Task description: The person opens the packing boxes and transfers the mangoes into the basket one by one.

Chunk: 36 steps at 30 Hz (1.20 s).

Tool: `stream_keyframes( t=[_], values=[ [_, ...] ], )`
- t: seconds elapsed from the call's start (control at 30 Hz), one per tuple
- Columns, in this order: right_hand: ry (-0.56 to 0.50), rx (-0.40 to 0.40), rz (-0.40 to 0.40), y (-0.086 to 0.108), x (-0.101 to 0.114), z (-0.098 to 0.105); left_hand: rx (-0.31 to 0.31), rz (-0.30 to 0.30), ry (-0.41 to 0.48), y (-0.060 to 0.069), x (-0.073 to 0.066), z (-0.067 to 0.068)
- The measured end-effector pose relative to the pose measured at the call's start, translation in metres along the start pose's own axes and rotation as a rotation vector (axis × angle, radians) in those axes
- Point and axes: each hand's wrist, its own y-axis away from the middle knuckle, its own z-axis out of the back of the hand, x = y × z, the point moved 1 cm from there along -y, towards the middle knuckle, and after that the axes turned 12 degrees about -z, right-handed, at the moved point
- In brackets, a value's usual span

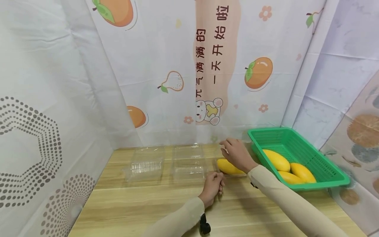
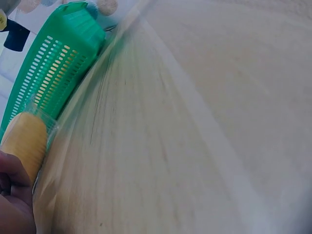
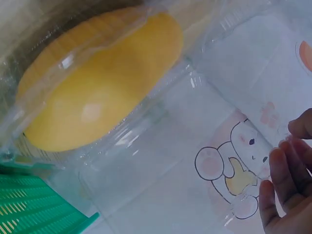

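A yellow mango [image 1: 228,167] lies in a clear plastic clamshell box [image 3: 156,141], whose lid is raised. Over the box, my right hand [image 1: 237,153] pinches the lid's edge between thumb and fingers, as the right wrist view shows. My left hand [image 1: 211,189] is at the box's near left corner, fingers curled against its edge; the wrist view cuts off most of that hand [image 2: 14,200]. The mango [image 2: 27,141] shows just beyond it. Glare on the clear plastic makes the box's outline hard to follow.
Two more clear plastic boxes [image 1: 188,163] stand in a row to the left. At the right sits a green slotted basket [image 1: 325,164] with several mangoes [image 1: 302,172]. Printed curtains [image 1: 165,49] hang close behind and on both sides of the wooden table [image 1: 142,207].
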Motion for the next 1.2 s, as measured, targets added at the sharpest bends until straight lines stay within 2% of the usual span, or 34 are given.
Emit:
stream_keyframes(
  t=[0.47, 0.7, 1.0, 1.2],
  values=[
    [0.046, 0.170, -0.128, -0.009, -0.006, -0.008, 0.003, -0.015, 0.000, 0.003, 0.000, -0.002],
    [-0.010, 0.253, -0.147, -0.001, -0.011, -0.011, -0.003, -0.012, 0.002, 0.006, -0.001, -0.003],
    [-0.003, 0.337, -0.144, 0.012, -0.019, -0.012, -0.002, -0.004, 0.013, 0.006, 0.004, -0.001],
    [-0.017, 0.388, -0.180, 0.016, -0.026, -0.013, 0.000, -0.015, 0.005, 0.004, 0.002, -0.001]
  ],
)
